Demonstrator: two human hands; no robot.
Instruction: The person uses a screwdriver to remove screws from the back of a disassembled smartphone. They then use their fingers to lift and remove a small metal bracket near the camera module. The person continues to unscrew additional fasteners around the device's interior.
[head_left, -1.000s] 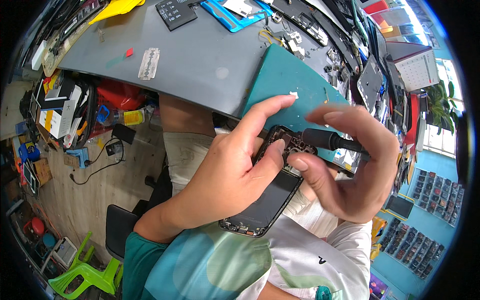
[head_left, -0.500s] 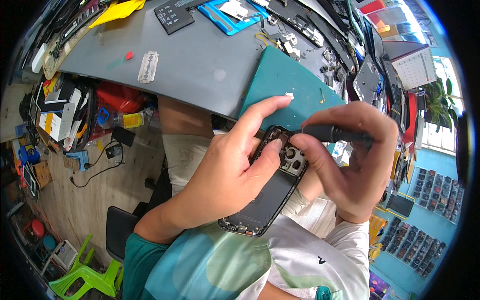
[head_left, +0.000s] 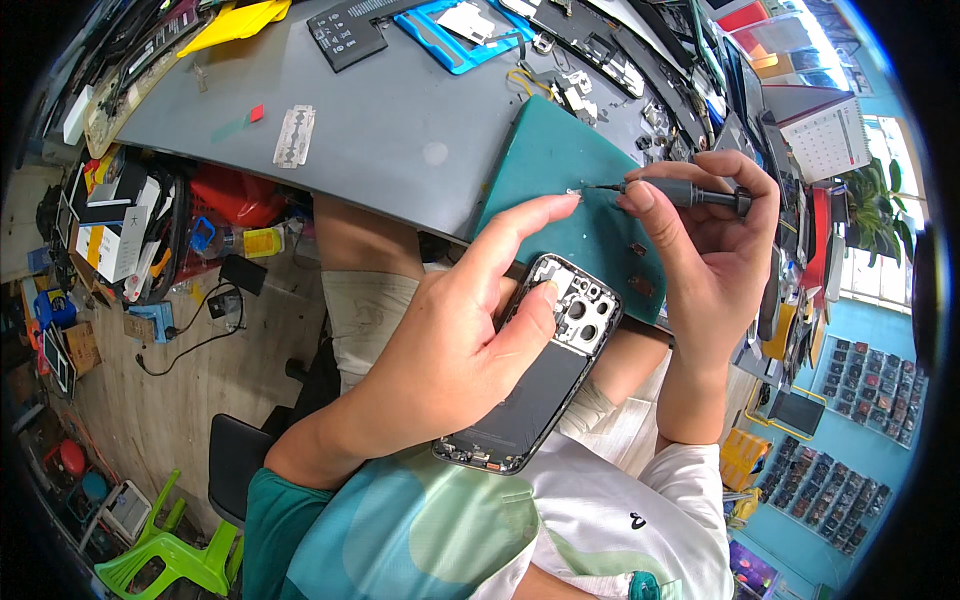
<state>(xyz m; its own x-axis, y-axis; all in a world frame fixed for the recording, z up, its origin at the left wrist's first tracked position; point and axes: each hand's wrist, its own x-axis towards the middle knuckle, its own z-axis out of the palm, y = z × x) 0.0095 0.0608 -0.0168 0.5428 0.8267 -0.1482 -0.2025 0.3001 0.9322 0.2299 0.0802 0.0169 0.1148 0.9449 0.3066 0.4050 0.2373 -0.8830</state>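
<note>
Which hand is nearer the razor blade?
Left. The left hand, on the phone, is to the lower right of the razor blade in view; the right hand, holding the screwdriver, is much farther right.

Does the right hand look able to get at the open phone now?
Likely yes: nothing visible stands between the right hand and the open phone, though that hand holds a screwdriver and the left hand covers part of the phone.
</note>
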